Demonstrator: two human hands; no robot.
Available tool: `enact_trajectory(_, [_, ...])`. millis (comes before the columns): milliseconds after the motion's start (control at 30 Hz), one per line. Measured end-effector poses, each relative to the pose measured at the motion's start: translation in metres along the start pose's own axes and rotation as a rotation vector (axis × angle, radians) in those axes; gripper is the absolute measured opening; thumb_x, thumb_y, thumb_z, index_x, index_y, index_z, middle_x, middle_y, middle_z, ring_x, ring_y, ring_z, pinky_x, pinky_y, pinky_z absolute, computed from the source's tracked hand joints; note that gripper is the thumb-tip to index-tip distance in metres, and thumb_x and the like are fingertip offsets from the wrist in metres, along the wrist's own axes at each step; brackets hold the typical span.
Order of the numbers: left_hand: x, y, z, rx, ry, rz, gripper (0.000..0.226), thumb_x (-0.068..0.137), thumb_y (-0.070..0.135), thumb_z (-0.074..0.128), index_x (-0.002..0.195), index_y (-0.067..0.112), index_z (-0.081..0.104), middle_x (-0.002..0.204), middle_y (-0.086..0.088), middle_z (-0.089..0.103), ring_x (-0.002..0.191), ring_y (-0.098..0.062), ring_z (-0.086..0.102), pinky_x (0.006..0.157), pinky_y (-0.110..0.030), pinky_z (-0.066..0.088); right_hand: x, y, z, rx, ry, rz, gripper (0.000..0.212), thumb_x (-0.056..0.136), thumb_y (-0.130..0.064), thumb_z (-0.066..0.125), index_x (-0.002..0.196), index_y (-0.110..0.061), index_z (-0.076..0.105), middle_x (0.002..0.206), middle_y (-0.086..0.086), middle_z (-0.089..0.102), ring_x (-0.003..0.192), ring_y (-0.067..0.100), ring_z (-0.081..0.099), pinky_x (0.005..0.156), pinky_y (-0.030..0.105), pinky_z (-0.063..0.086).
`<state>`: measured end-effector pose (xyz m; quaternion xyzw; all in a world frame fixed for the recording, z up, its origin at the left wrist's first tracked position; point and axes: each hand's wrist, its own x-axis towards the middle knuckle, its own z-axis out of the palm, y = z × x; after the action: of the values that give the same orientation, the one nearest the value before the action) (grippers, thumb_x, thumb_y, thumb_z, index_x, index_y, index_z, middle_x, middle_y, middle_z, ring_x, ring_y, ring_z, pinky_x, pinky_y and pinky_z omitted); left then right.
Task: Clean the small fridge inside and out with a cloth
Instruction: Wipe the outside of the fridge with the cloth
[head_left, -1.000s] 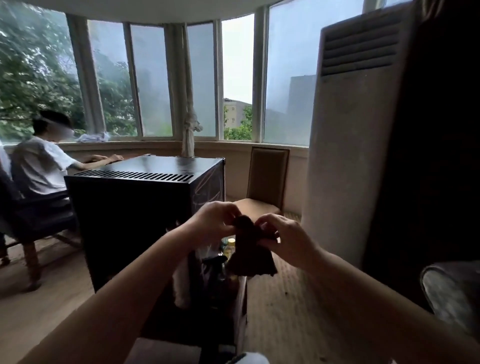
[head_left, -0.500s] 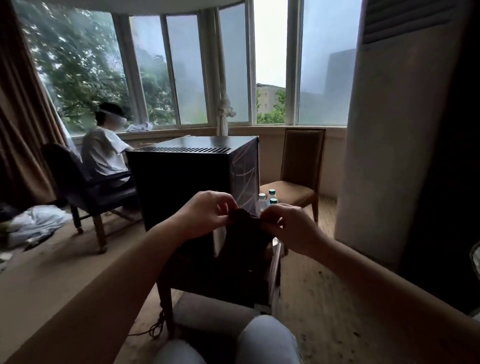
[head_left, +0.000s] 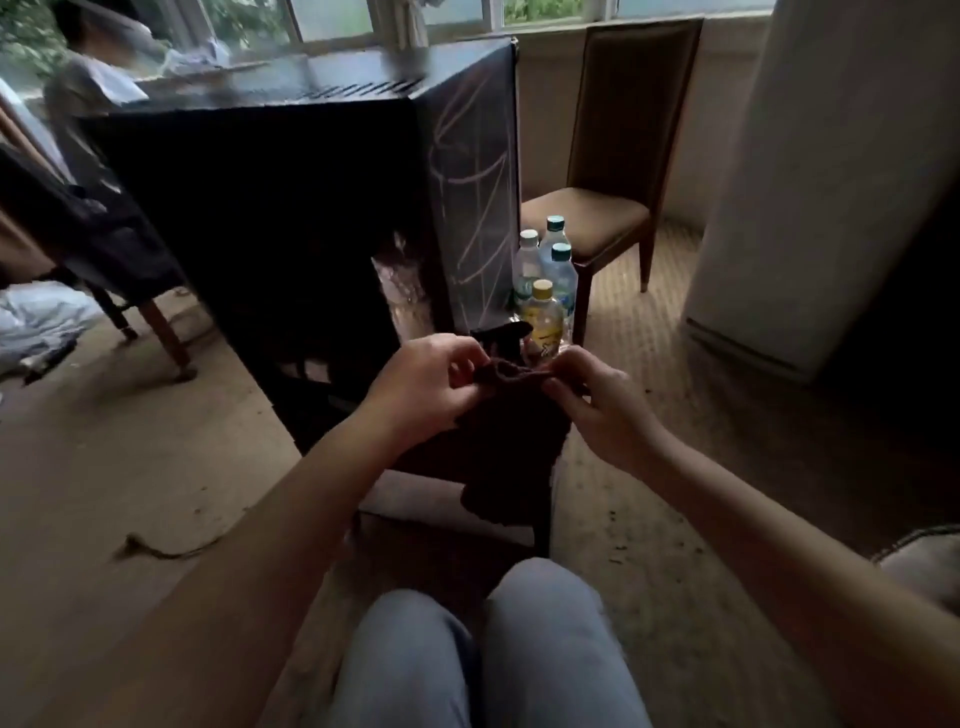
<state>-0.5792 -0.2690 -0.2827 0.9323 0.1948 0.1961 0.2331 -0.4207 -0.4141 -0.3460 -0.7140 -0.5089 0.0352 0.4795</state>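
Observation:
A small black fridge (head_left: 291, 218) stands on a low stand ahead of me, its vented top toward the window and streaks on its right side. A dark brown cloth (head_left: 511, 447) hangs in front of the fridge's lower corner. My left hand (head_left: 423, 387) pinches the cloth's top edge on the left. My right hand (head_left: 597, 402) pinches the same edge on the right. The cloth's upper hem is bunched between the two hands. The fridge door is not visible from here.
Several capped bottles (head_left: 545, 291) stand beside the fridge on the right. A brown chair (head_left: 613, 176) is behind them, a tall white appliance (head_left: 810, 182) at the right. A person (head_left: 88, 88) sits at back left. A cord (head_left: 166, 548) lies on the floor. My knees (head_left: 488, 649) are below.
The view has tilted down from the windows to the fridge's base and my knees. Both hands have kept hold of the cloth, which now hangs spread out longer between them.

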Motion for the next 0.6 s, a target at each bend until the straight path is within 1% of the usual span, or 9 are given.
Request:
enact_trajectory(100, [0.043,-0.027,0.051,-0.01,-0.132,-0.008,0.016,0.078,0.015,0.075,0.091,0.02,0.069,0.09,0.005,0.062,0.075,-0.009,0.062,0.07,-0.033,0.054,0.009,0.051,0.012,0.06,-0.068,0.194,0.014,0.091,-0.01,0.062,0.091,-0.023,0.057,0.081,-0.008,0.066,0.071,0.003,0.063,0.063,0.015,0.048])
enact_trajectory(167, [0.065,-0.042,0.077,-0.073,-0.229,-0.079,0.018,0.078,0.016,0.072,0.092,0.026,0.067,0.089,0.007,0.067,0.077,-0.009,0.064,0.071,-0.033,0.054,0.021,0.075,0.01,0.02,-0.081,0.284,0.02,0.089,-0.01,0.065,0.088,-0.029,0.057,0.078,-0.011,0.065,0.071,-0.001,0.062,0.062,0.01,0.044])
enact_trajectory(200, [0.074,-0.047,0.085,-0.106,-0.277,-0.124,0.017,0.079,0.019,0.07,0.092,0.029,0.065,0.089,0.008,0.07,0.078,-0.007,0.065,0.072,-0.032,0.054,0.029,0.083,0.007,0.008,-0.083,0.338,0.022,0.088,-0.01,0.067,0.085,-0.031,0.058,0.076,-0.01,0.065,0.07,-0.001,0.062,0.062,0.011,0.044])
enact_trajectory(267, [0.092,-0.052,0.089,-0.159,-0.347,-0.19,0.015,0.082,0.024,0.068,0.094,0.031,0.062,0.091,0.009,0.071,0.08,-0.004,0.066,0.074,-0.029,0.054,0.046,0.089,-0.001,0.038,-0.096,0.469,0.02,0.086,-0.012,0.07,0.081,-0.029,0.062,0.073,-0.007,0.066,0.069,0.004,0.063,0.062,0.018,0.048])
enact_trajectory(300, [0.101,-0.051,0.086,-0.172,-0.373,-0.207,0.015,0.083,0.024,0.068,0.094,0.031,0.061,0.091,0.009,0.071,0.081,-0.004,0.066,0.074,-0.029,0.053,0.056,0.088,-0.005,0.048,-0.096,0.516,0.018,0.085,-0.013,0.071,0.081,-0.029,0.064,0.073,-0.006,0.067,0.07,0.007,0.063,0.064,0.023,0.05])
enact_trajectory(367, [0.118,-0.045,0.073,-0.173,-0.397,-0.229,0.015,0.082,0.022,0.068,0.093,0.031,0.061,0.09,0.007,0.07,0.081,-0.009,0.066,0.073,-0.03,0.053,0.075,0.077,-0.012,0.038,-0.088,0.57,0.02,0.085,-0.014,0.072,0.079,-0.031,0.063,0.074,-0.009,0.066,0.071,0.004,0.062,0.066,0.026,0.049])
enact_trajectory(467, [0.131,-0.029,0.052,-0.235,-0.392,-0.334,0.018,0.081,0.019,0.068,0.09,0.033,0.06,0.085,0.009,0.068,0.079,-0.012,0.065,0.071,-0.029,0.051,0.096,0.05,-0.026,0.038,-0.077,0.641,0.015,0.085,-0.016,0.071,0.083,-0.028,0.063,0.078,-0.013,0.066,0.074,0.002,0.061,0.069,0.022,0.047])
enact_trajectory(533, [0.131,-0.015,0.038,-0.31,-0.415,-0.436,0.016,0.083,0.019,0.067,0.091,0.031,0.061,0.083,0.012,0.067,0.08,-0.008,0.064,0.071,-0.026,0.05,0.105,0.025,-0.038,0.087,-0.054,0.727,0.009,0.086,-0.014,0.07,0.086,-0.022,0.066,0.081,-0.012,0.067,0.079,0.0,0.062,0.072,0.017,0.047])
enact_trajectory(600, [0.13,0.0,0.024,-0.427,-0.418,-0.516,0.016,0.084,0.017,0.067,0.094,0.028,0.062,0.085,0.013,0.068,0.083,-0.003,0.065,0.074,-0.022,0.05,0.112,-0.003,-0.053,0.152,-0.005,0.829,0.009,0.087,-0.011,0.068,0.087,-0.02,0.067,0.083,-0.009,0.068,0.079,-0.001,0.062,0.072,0.014,0.048])
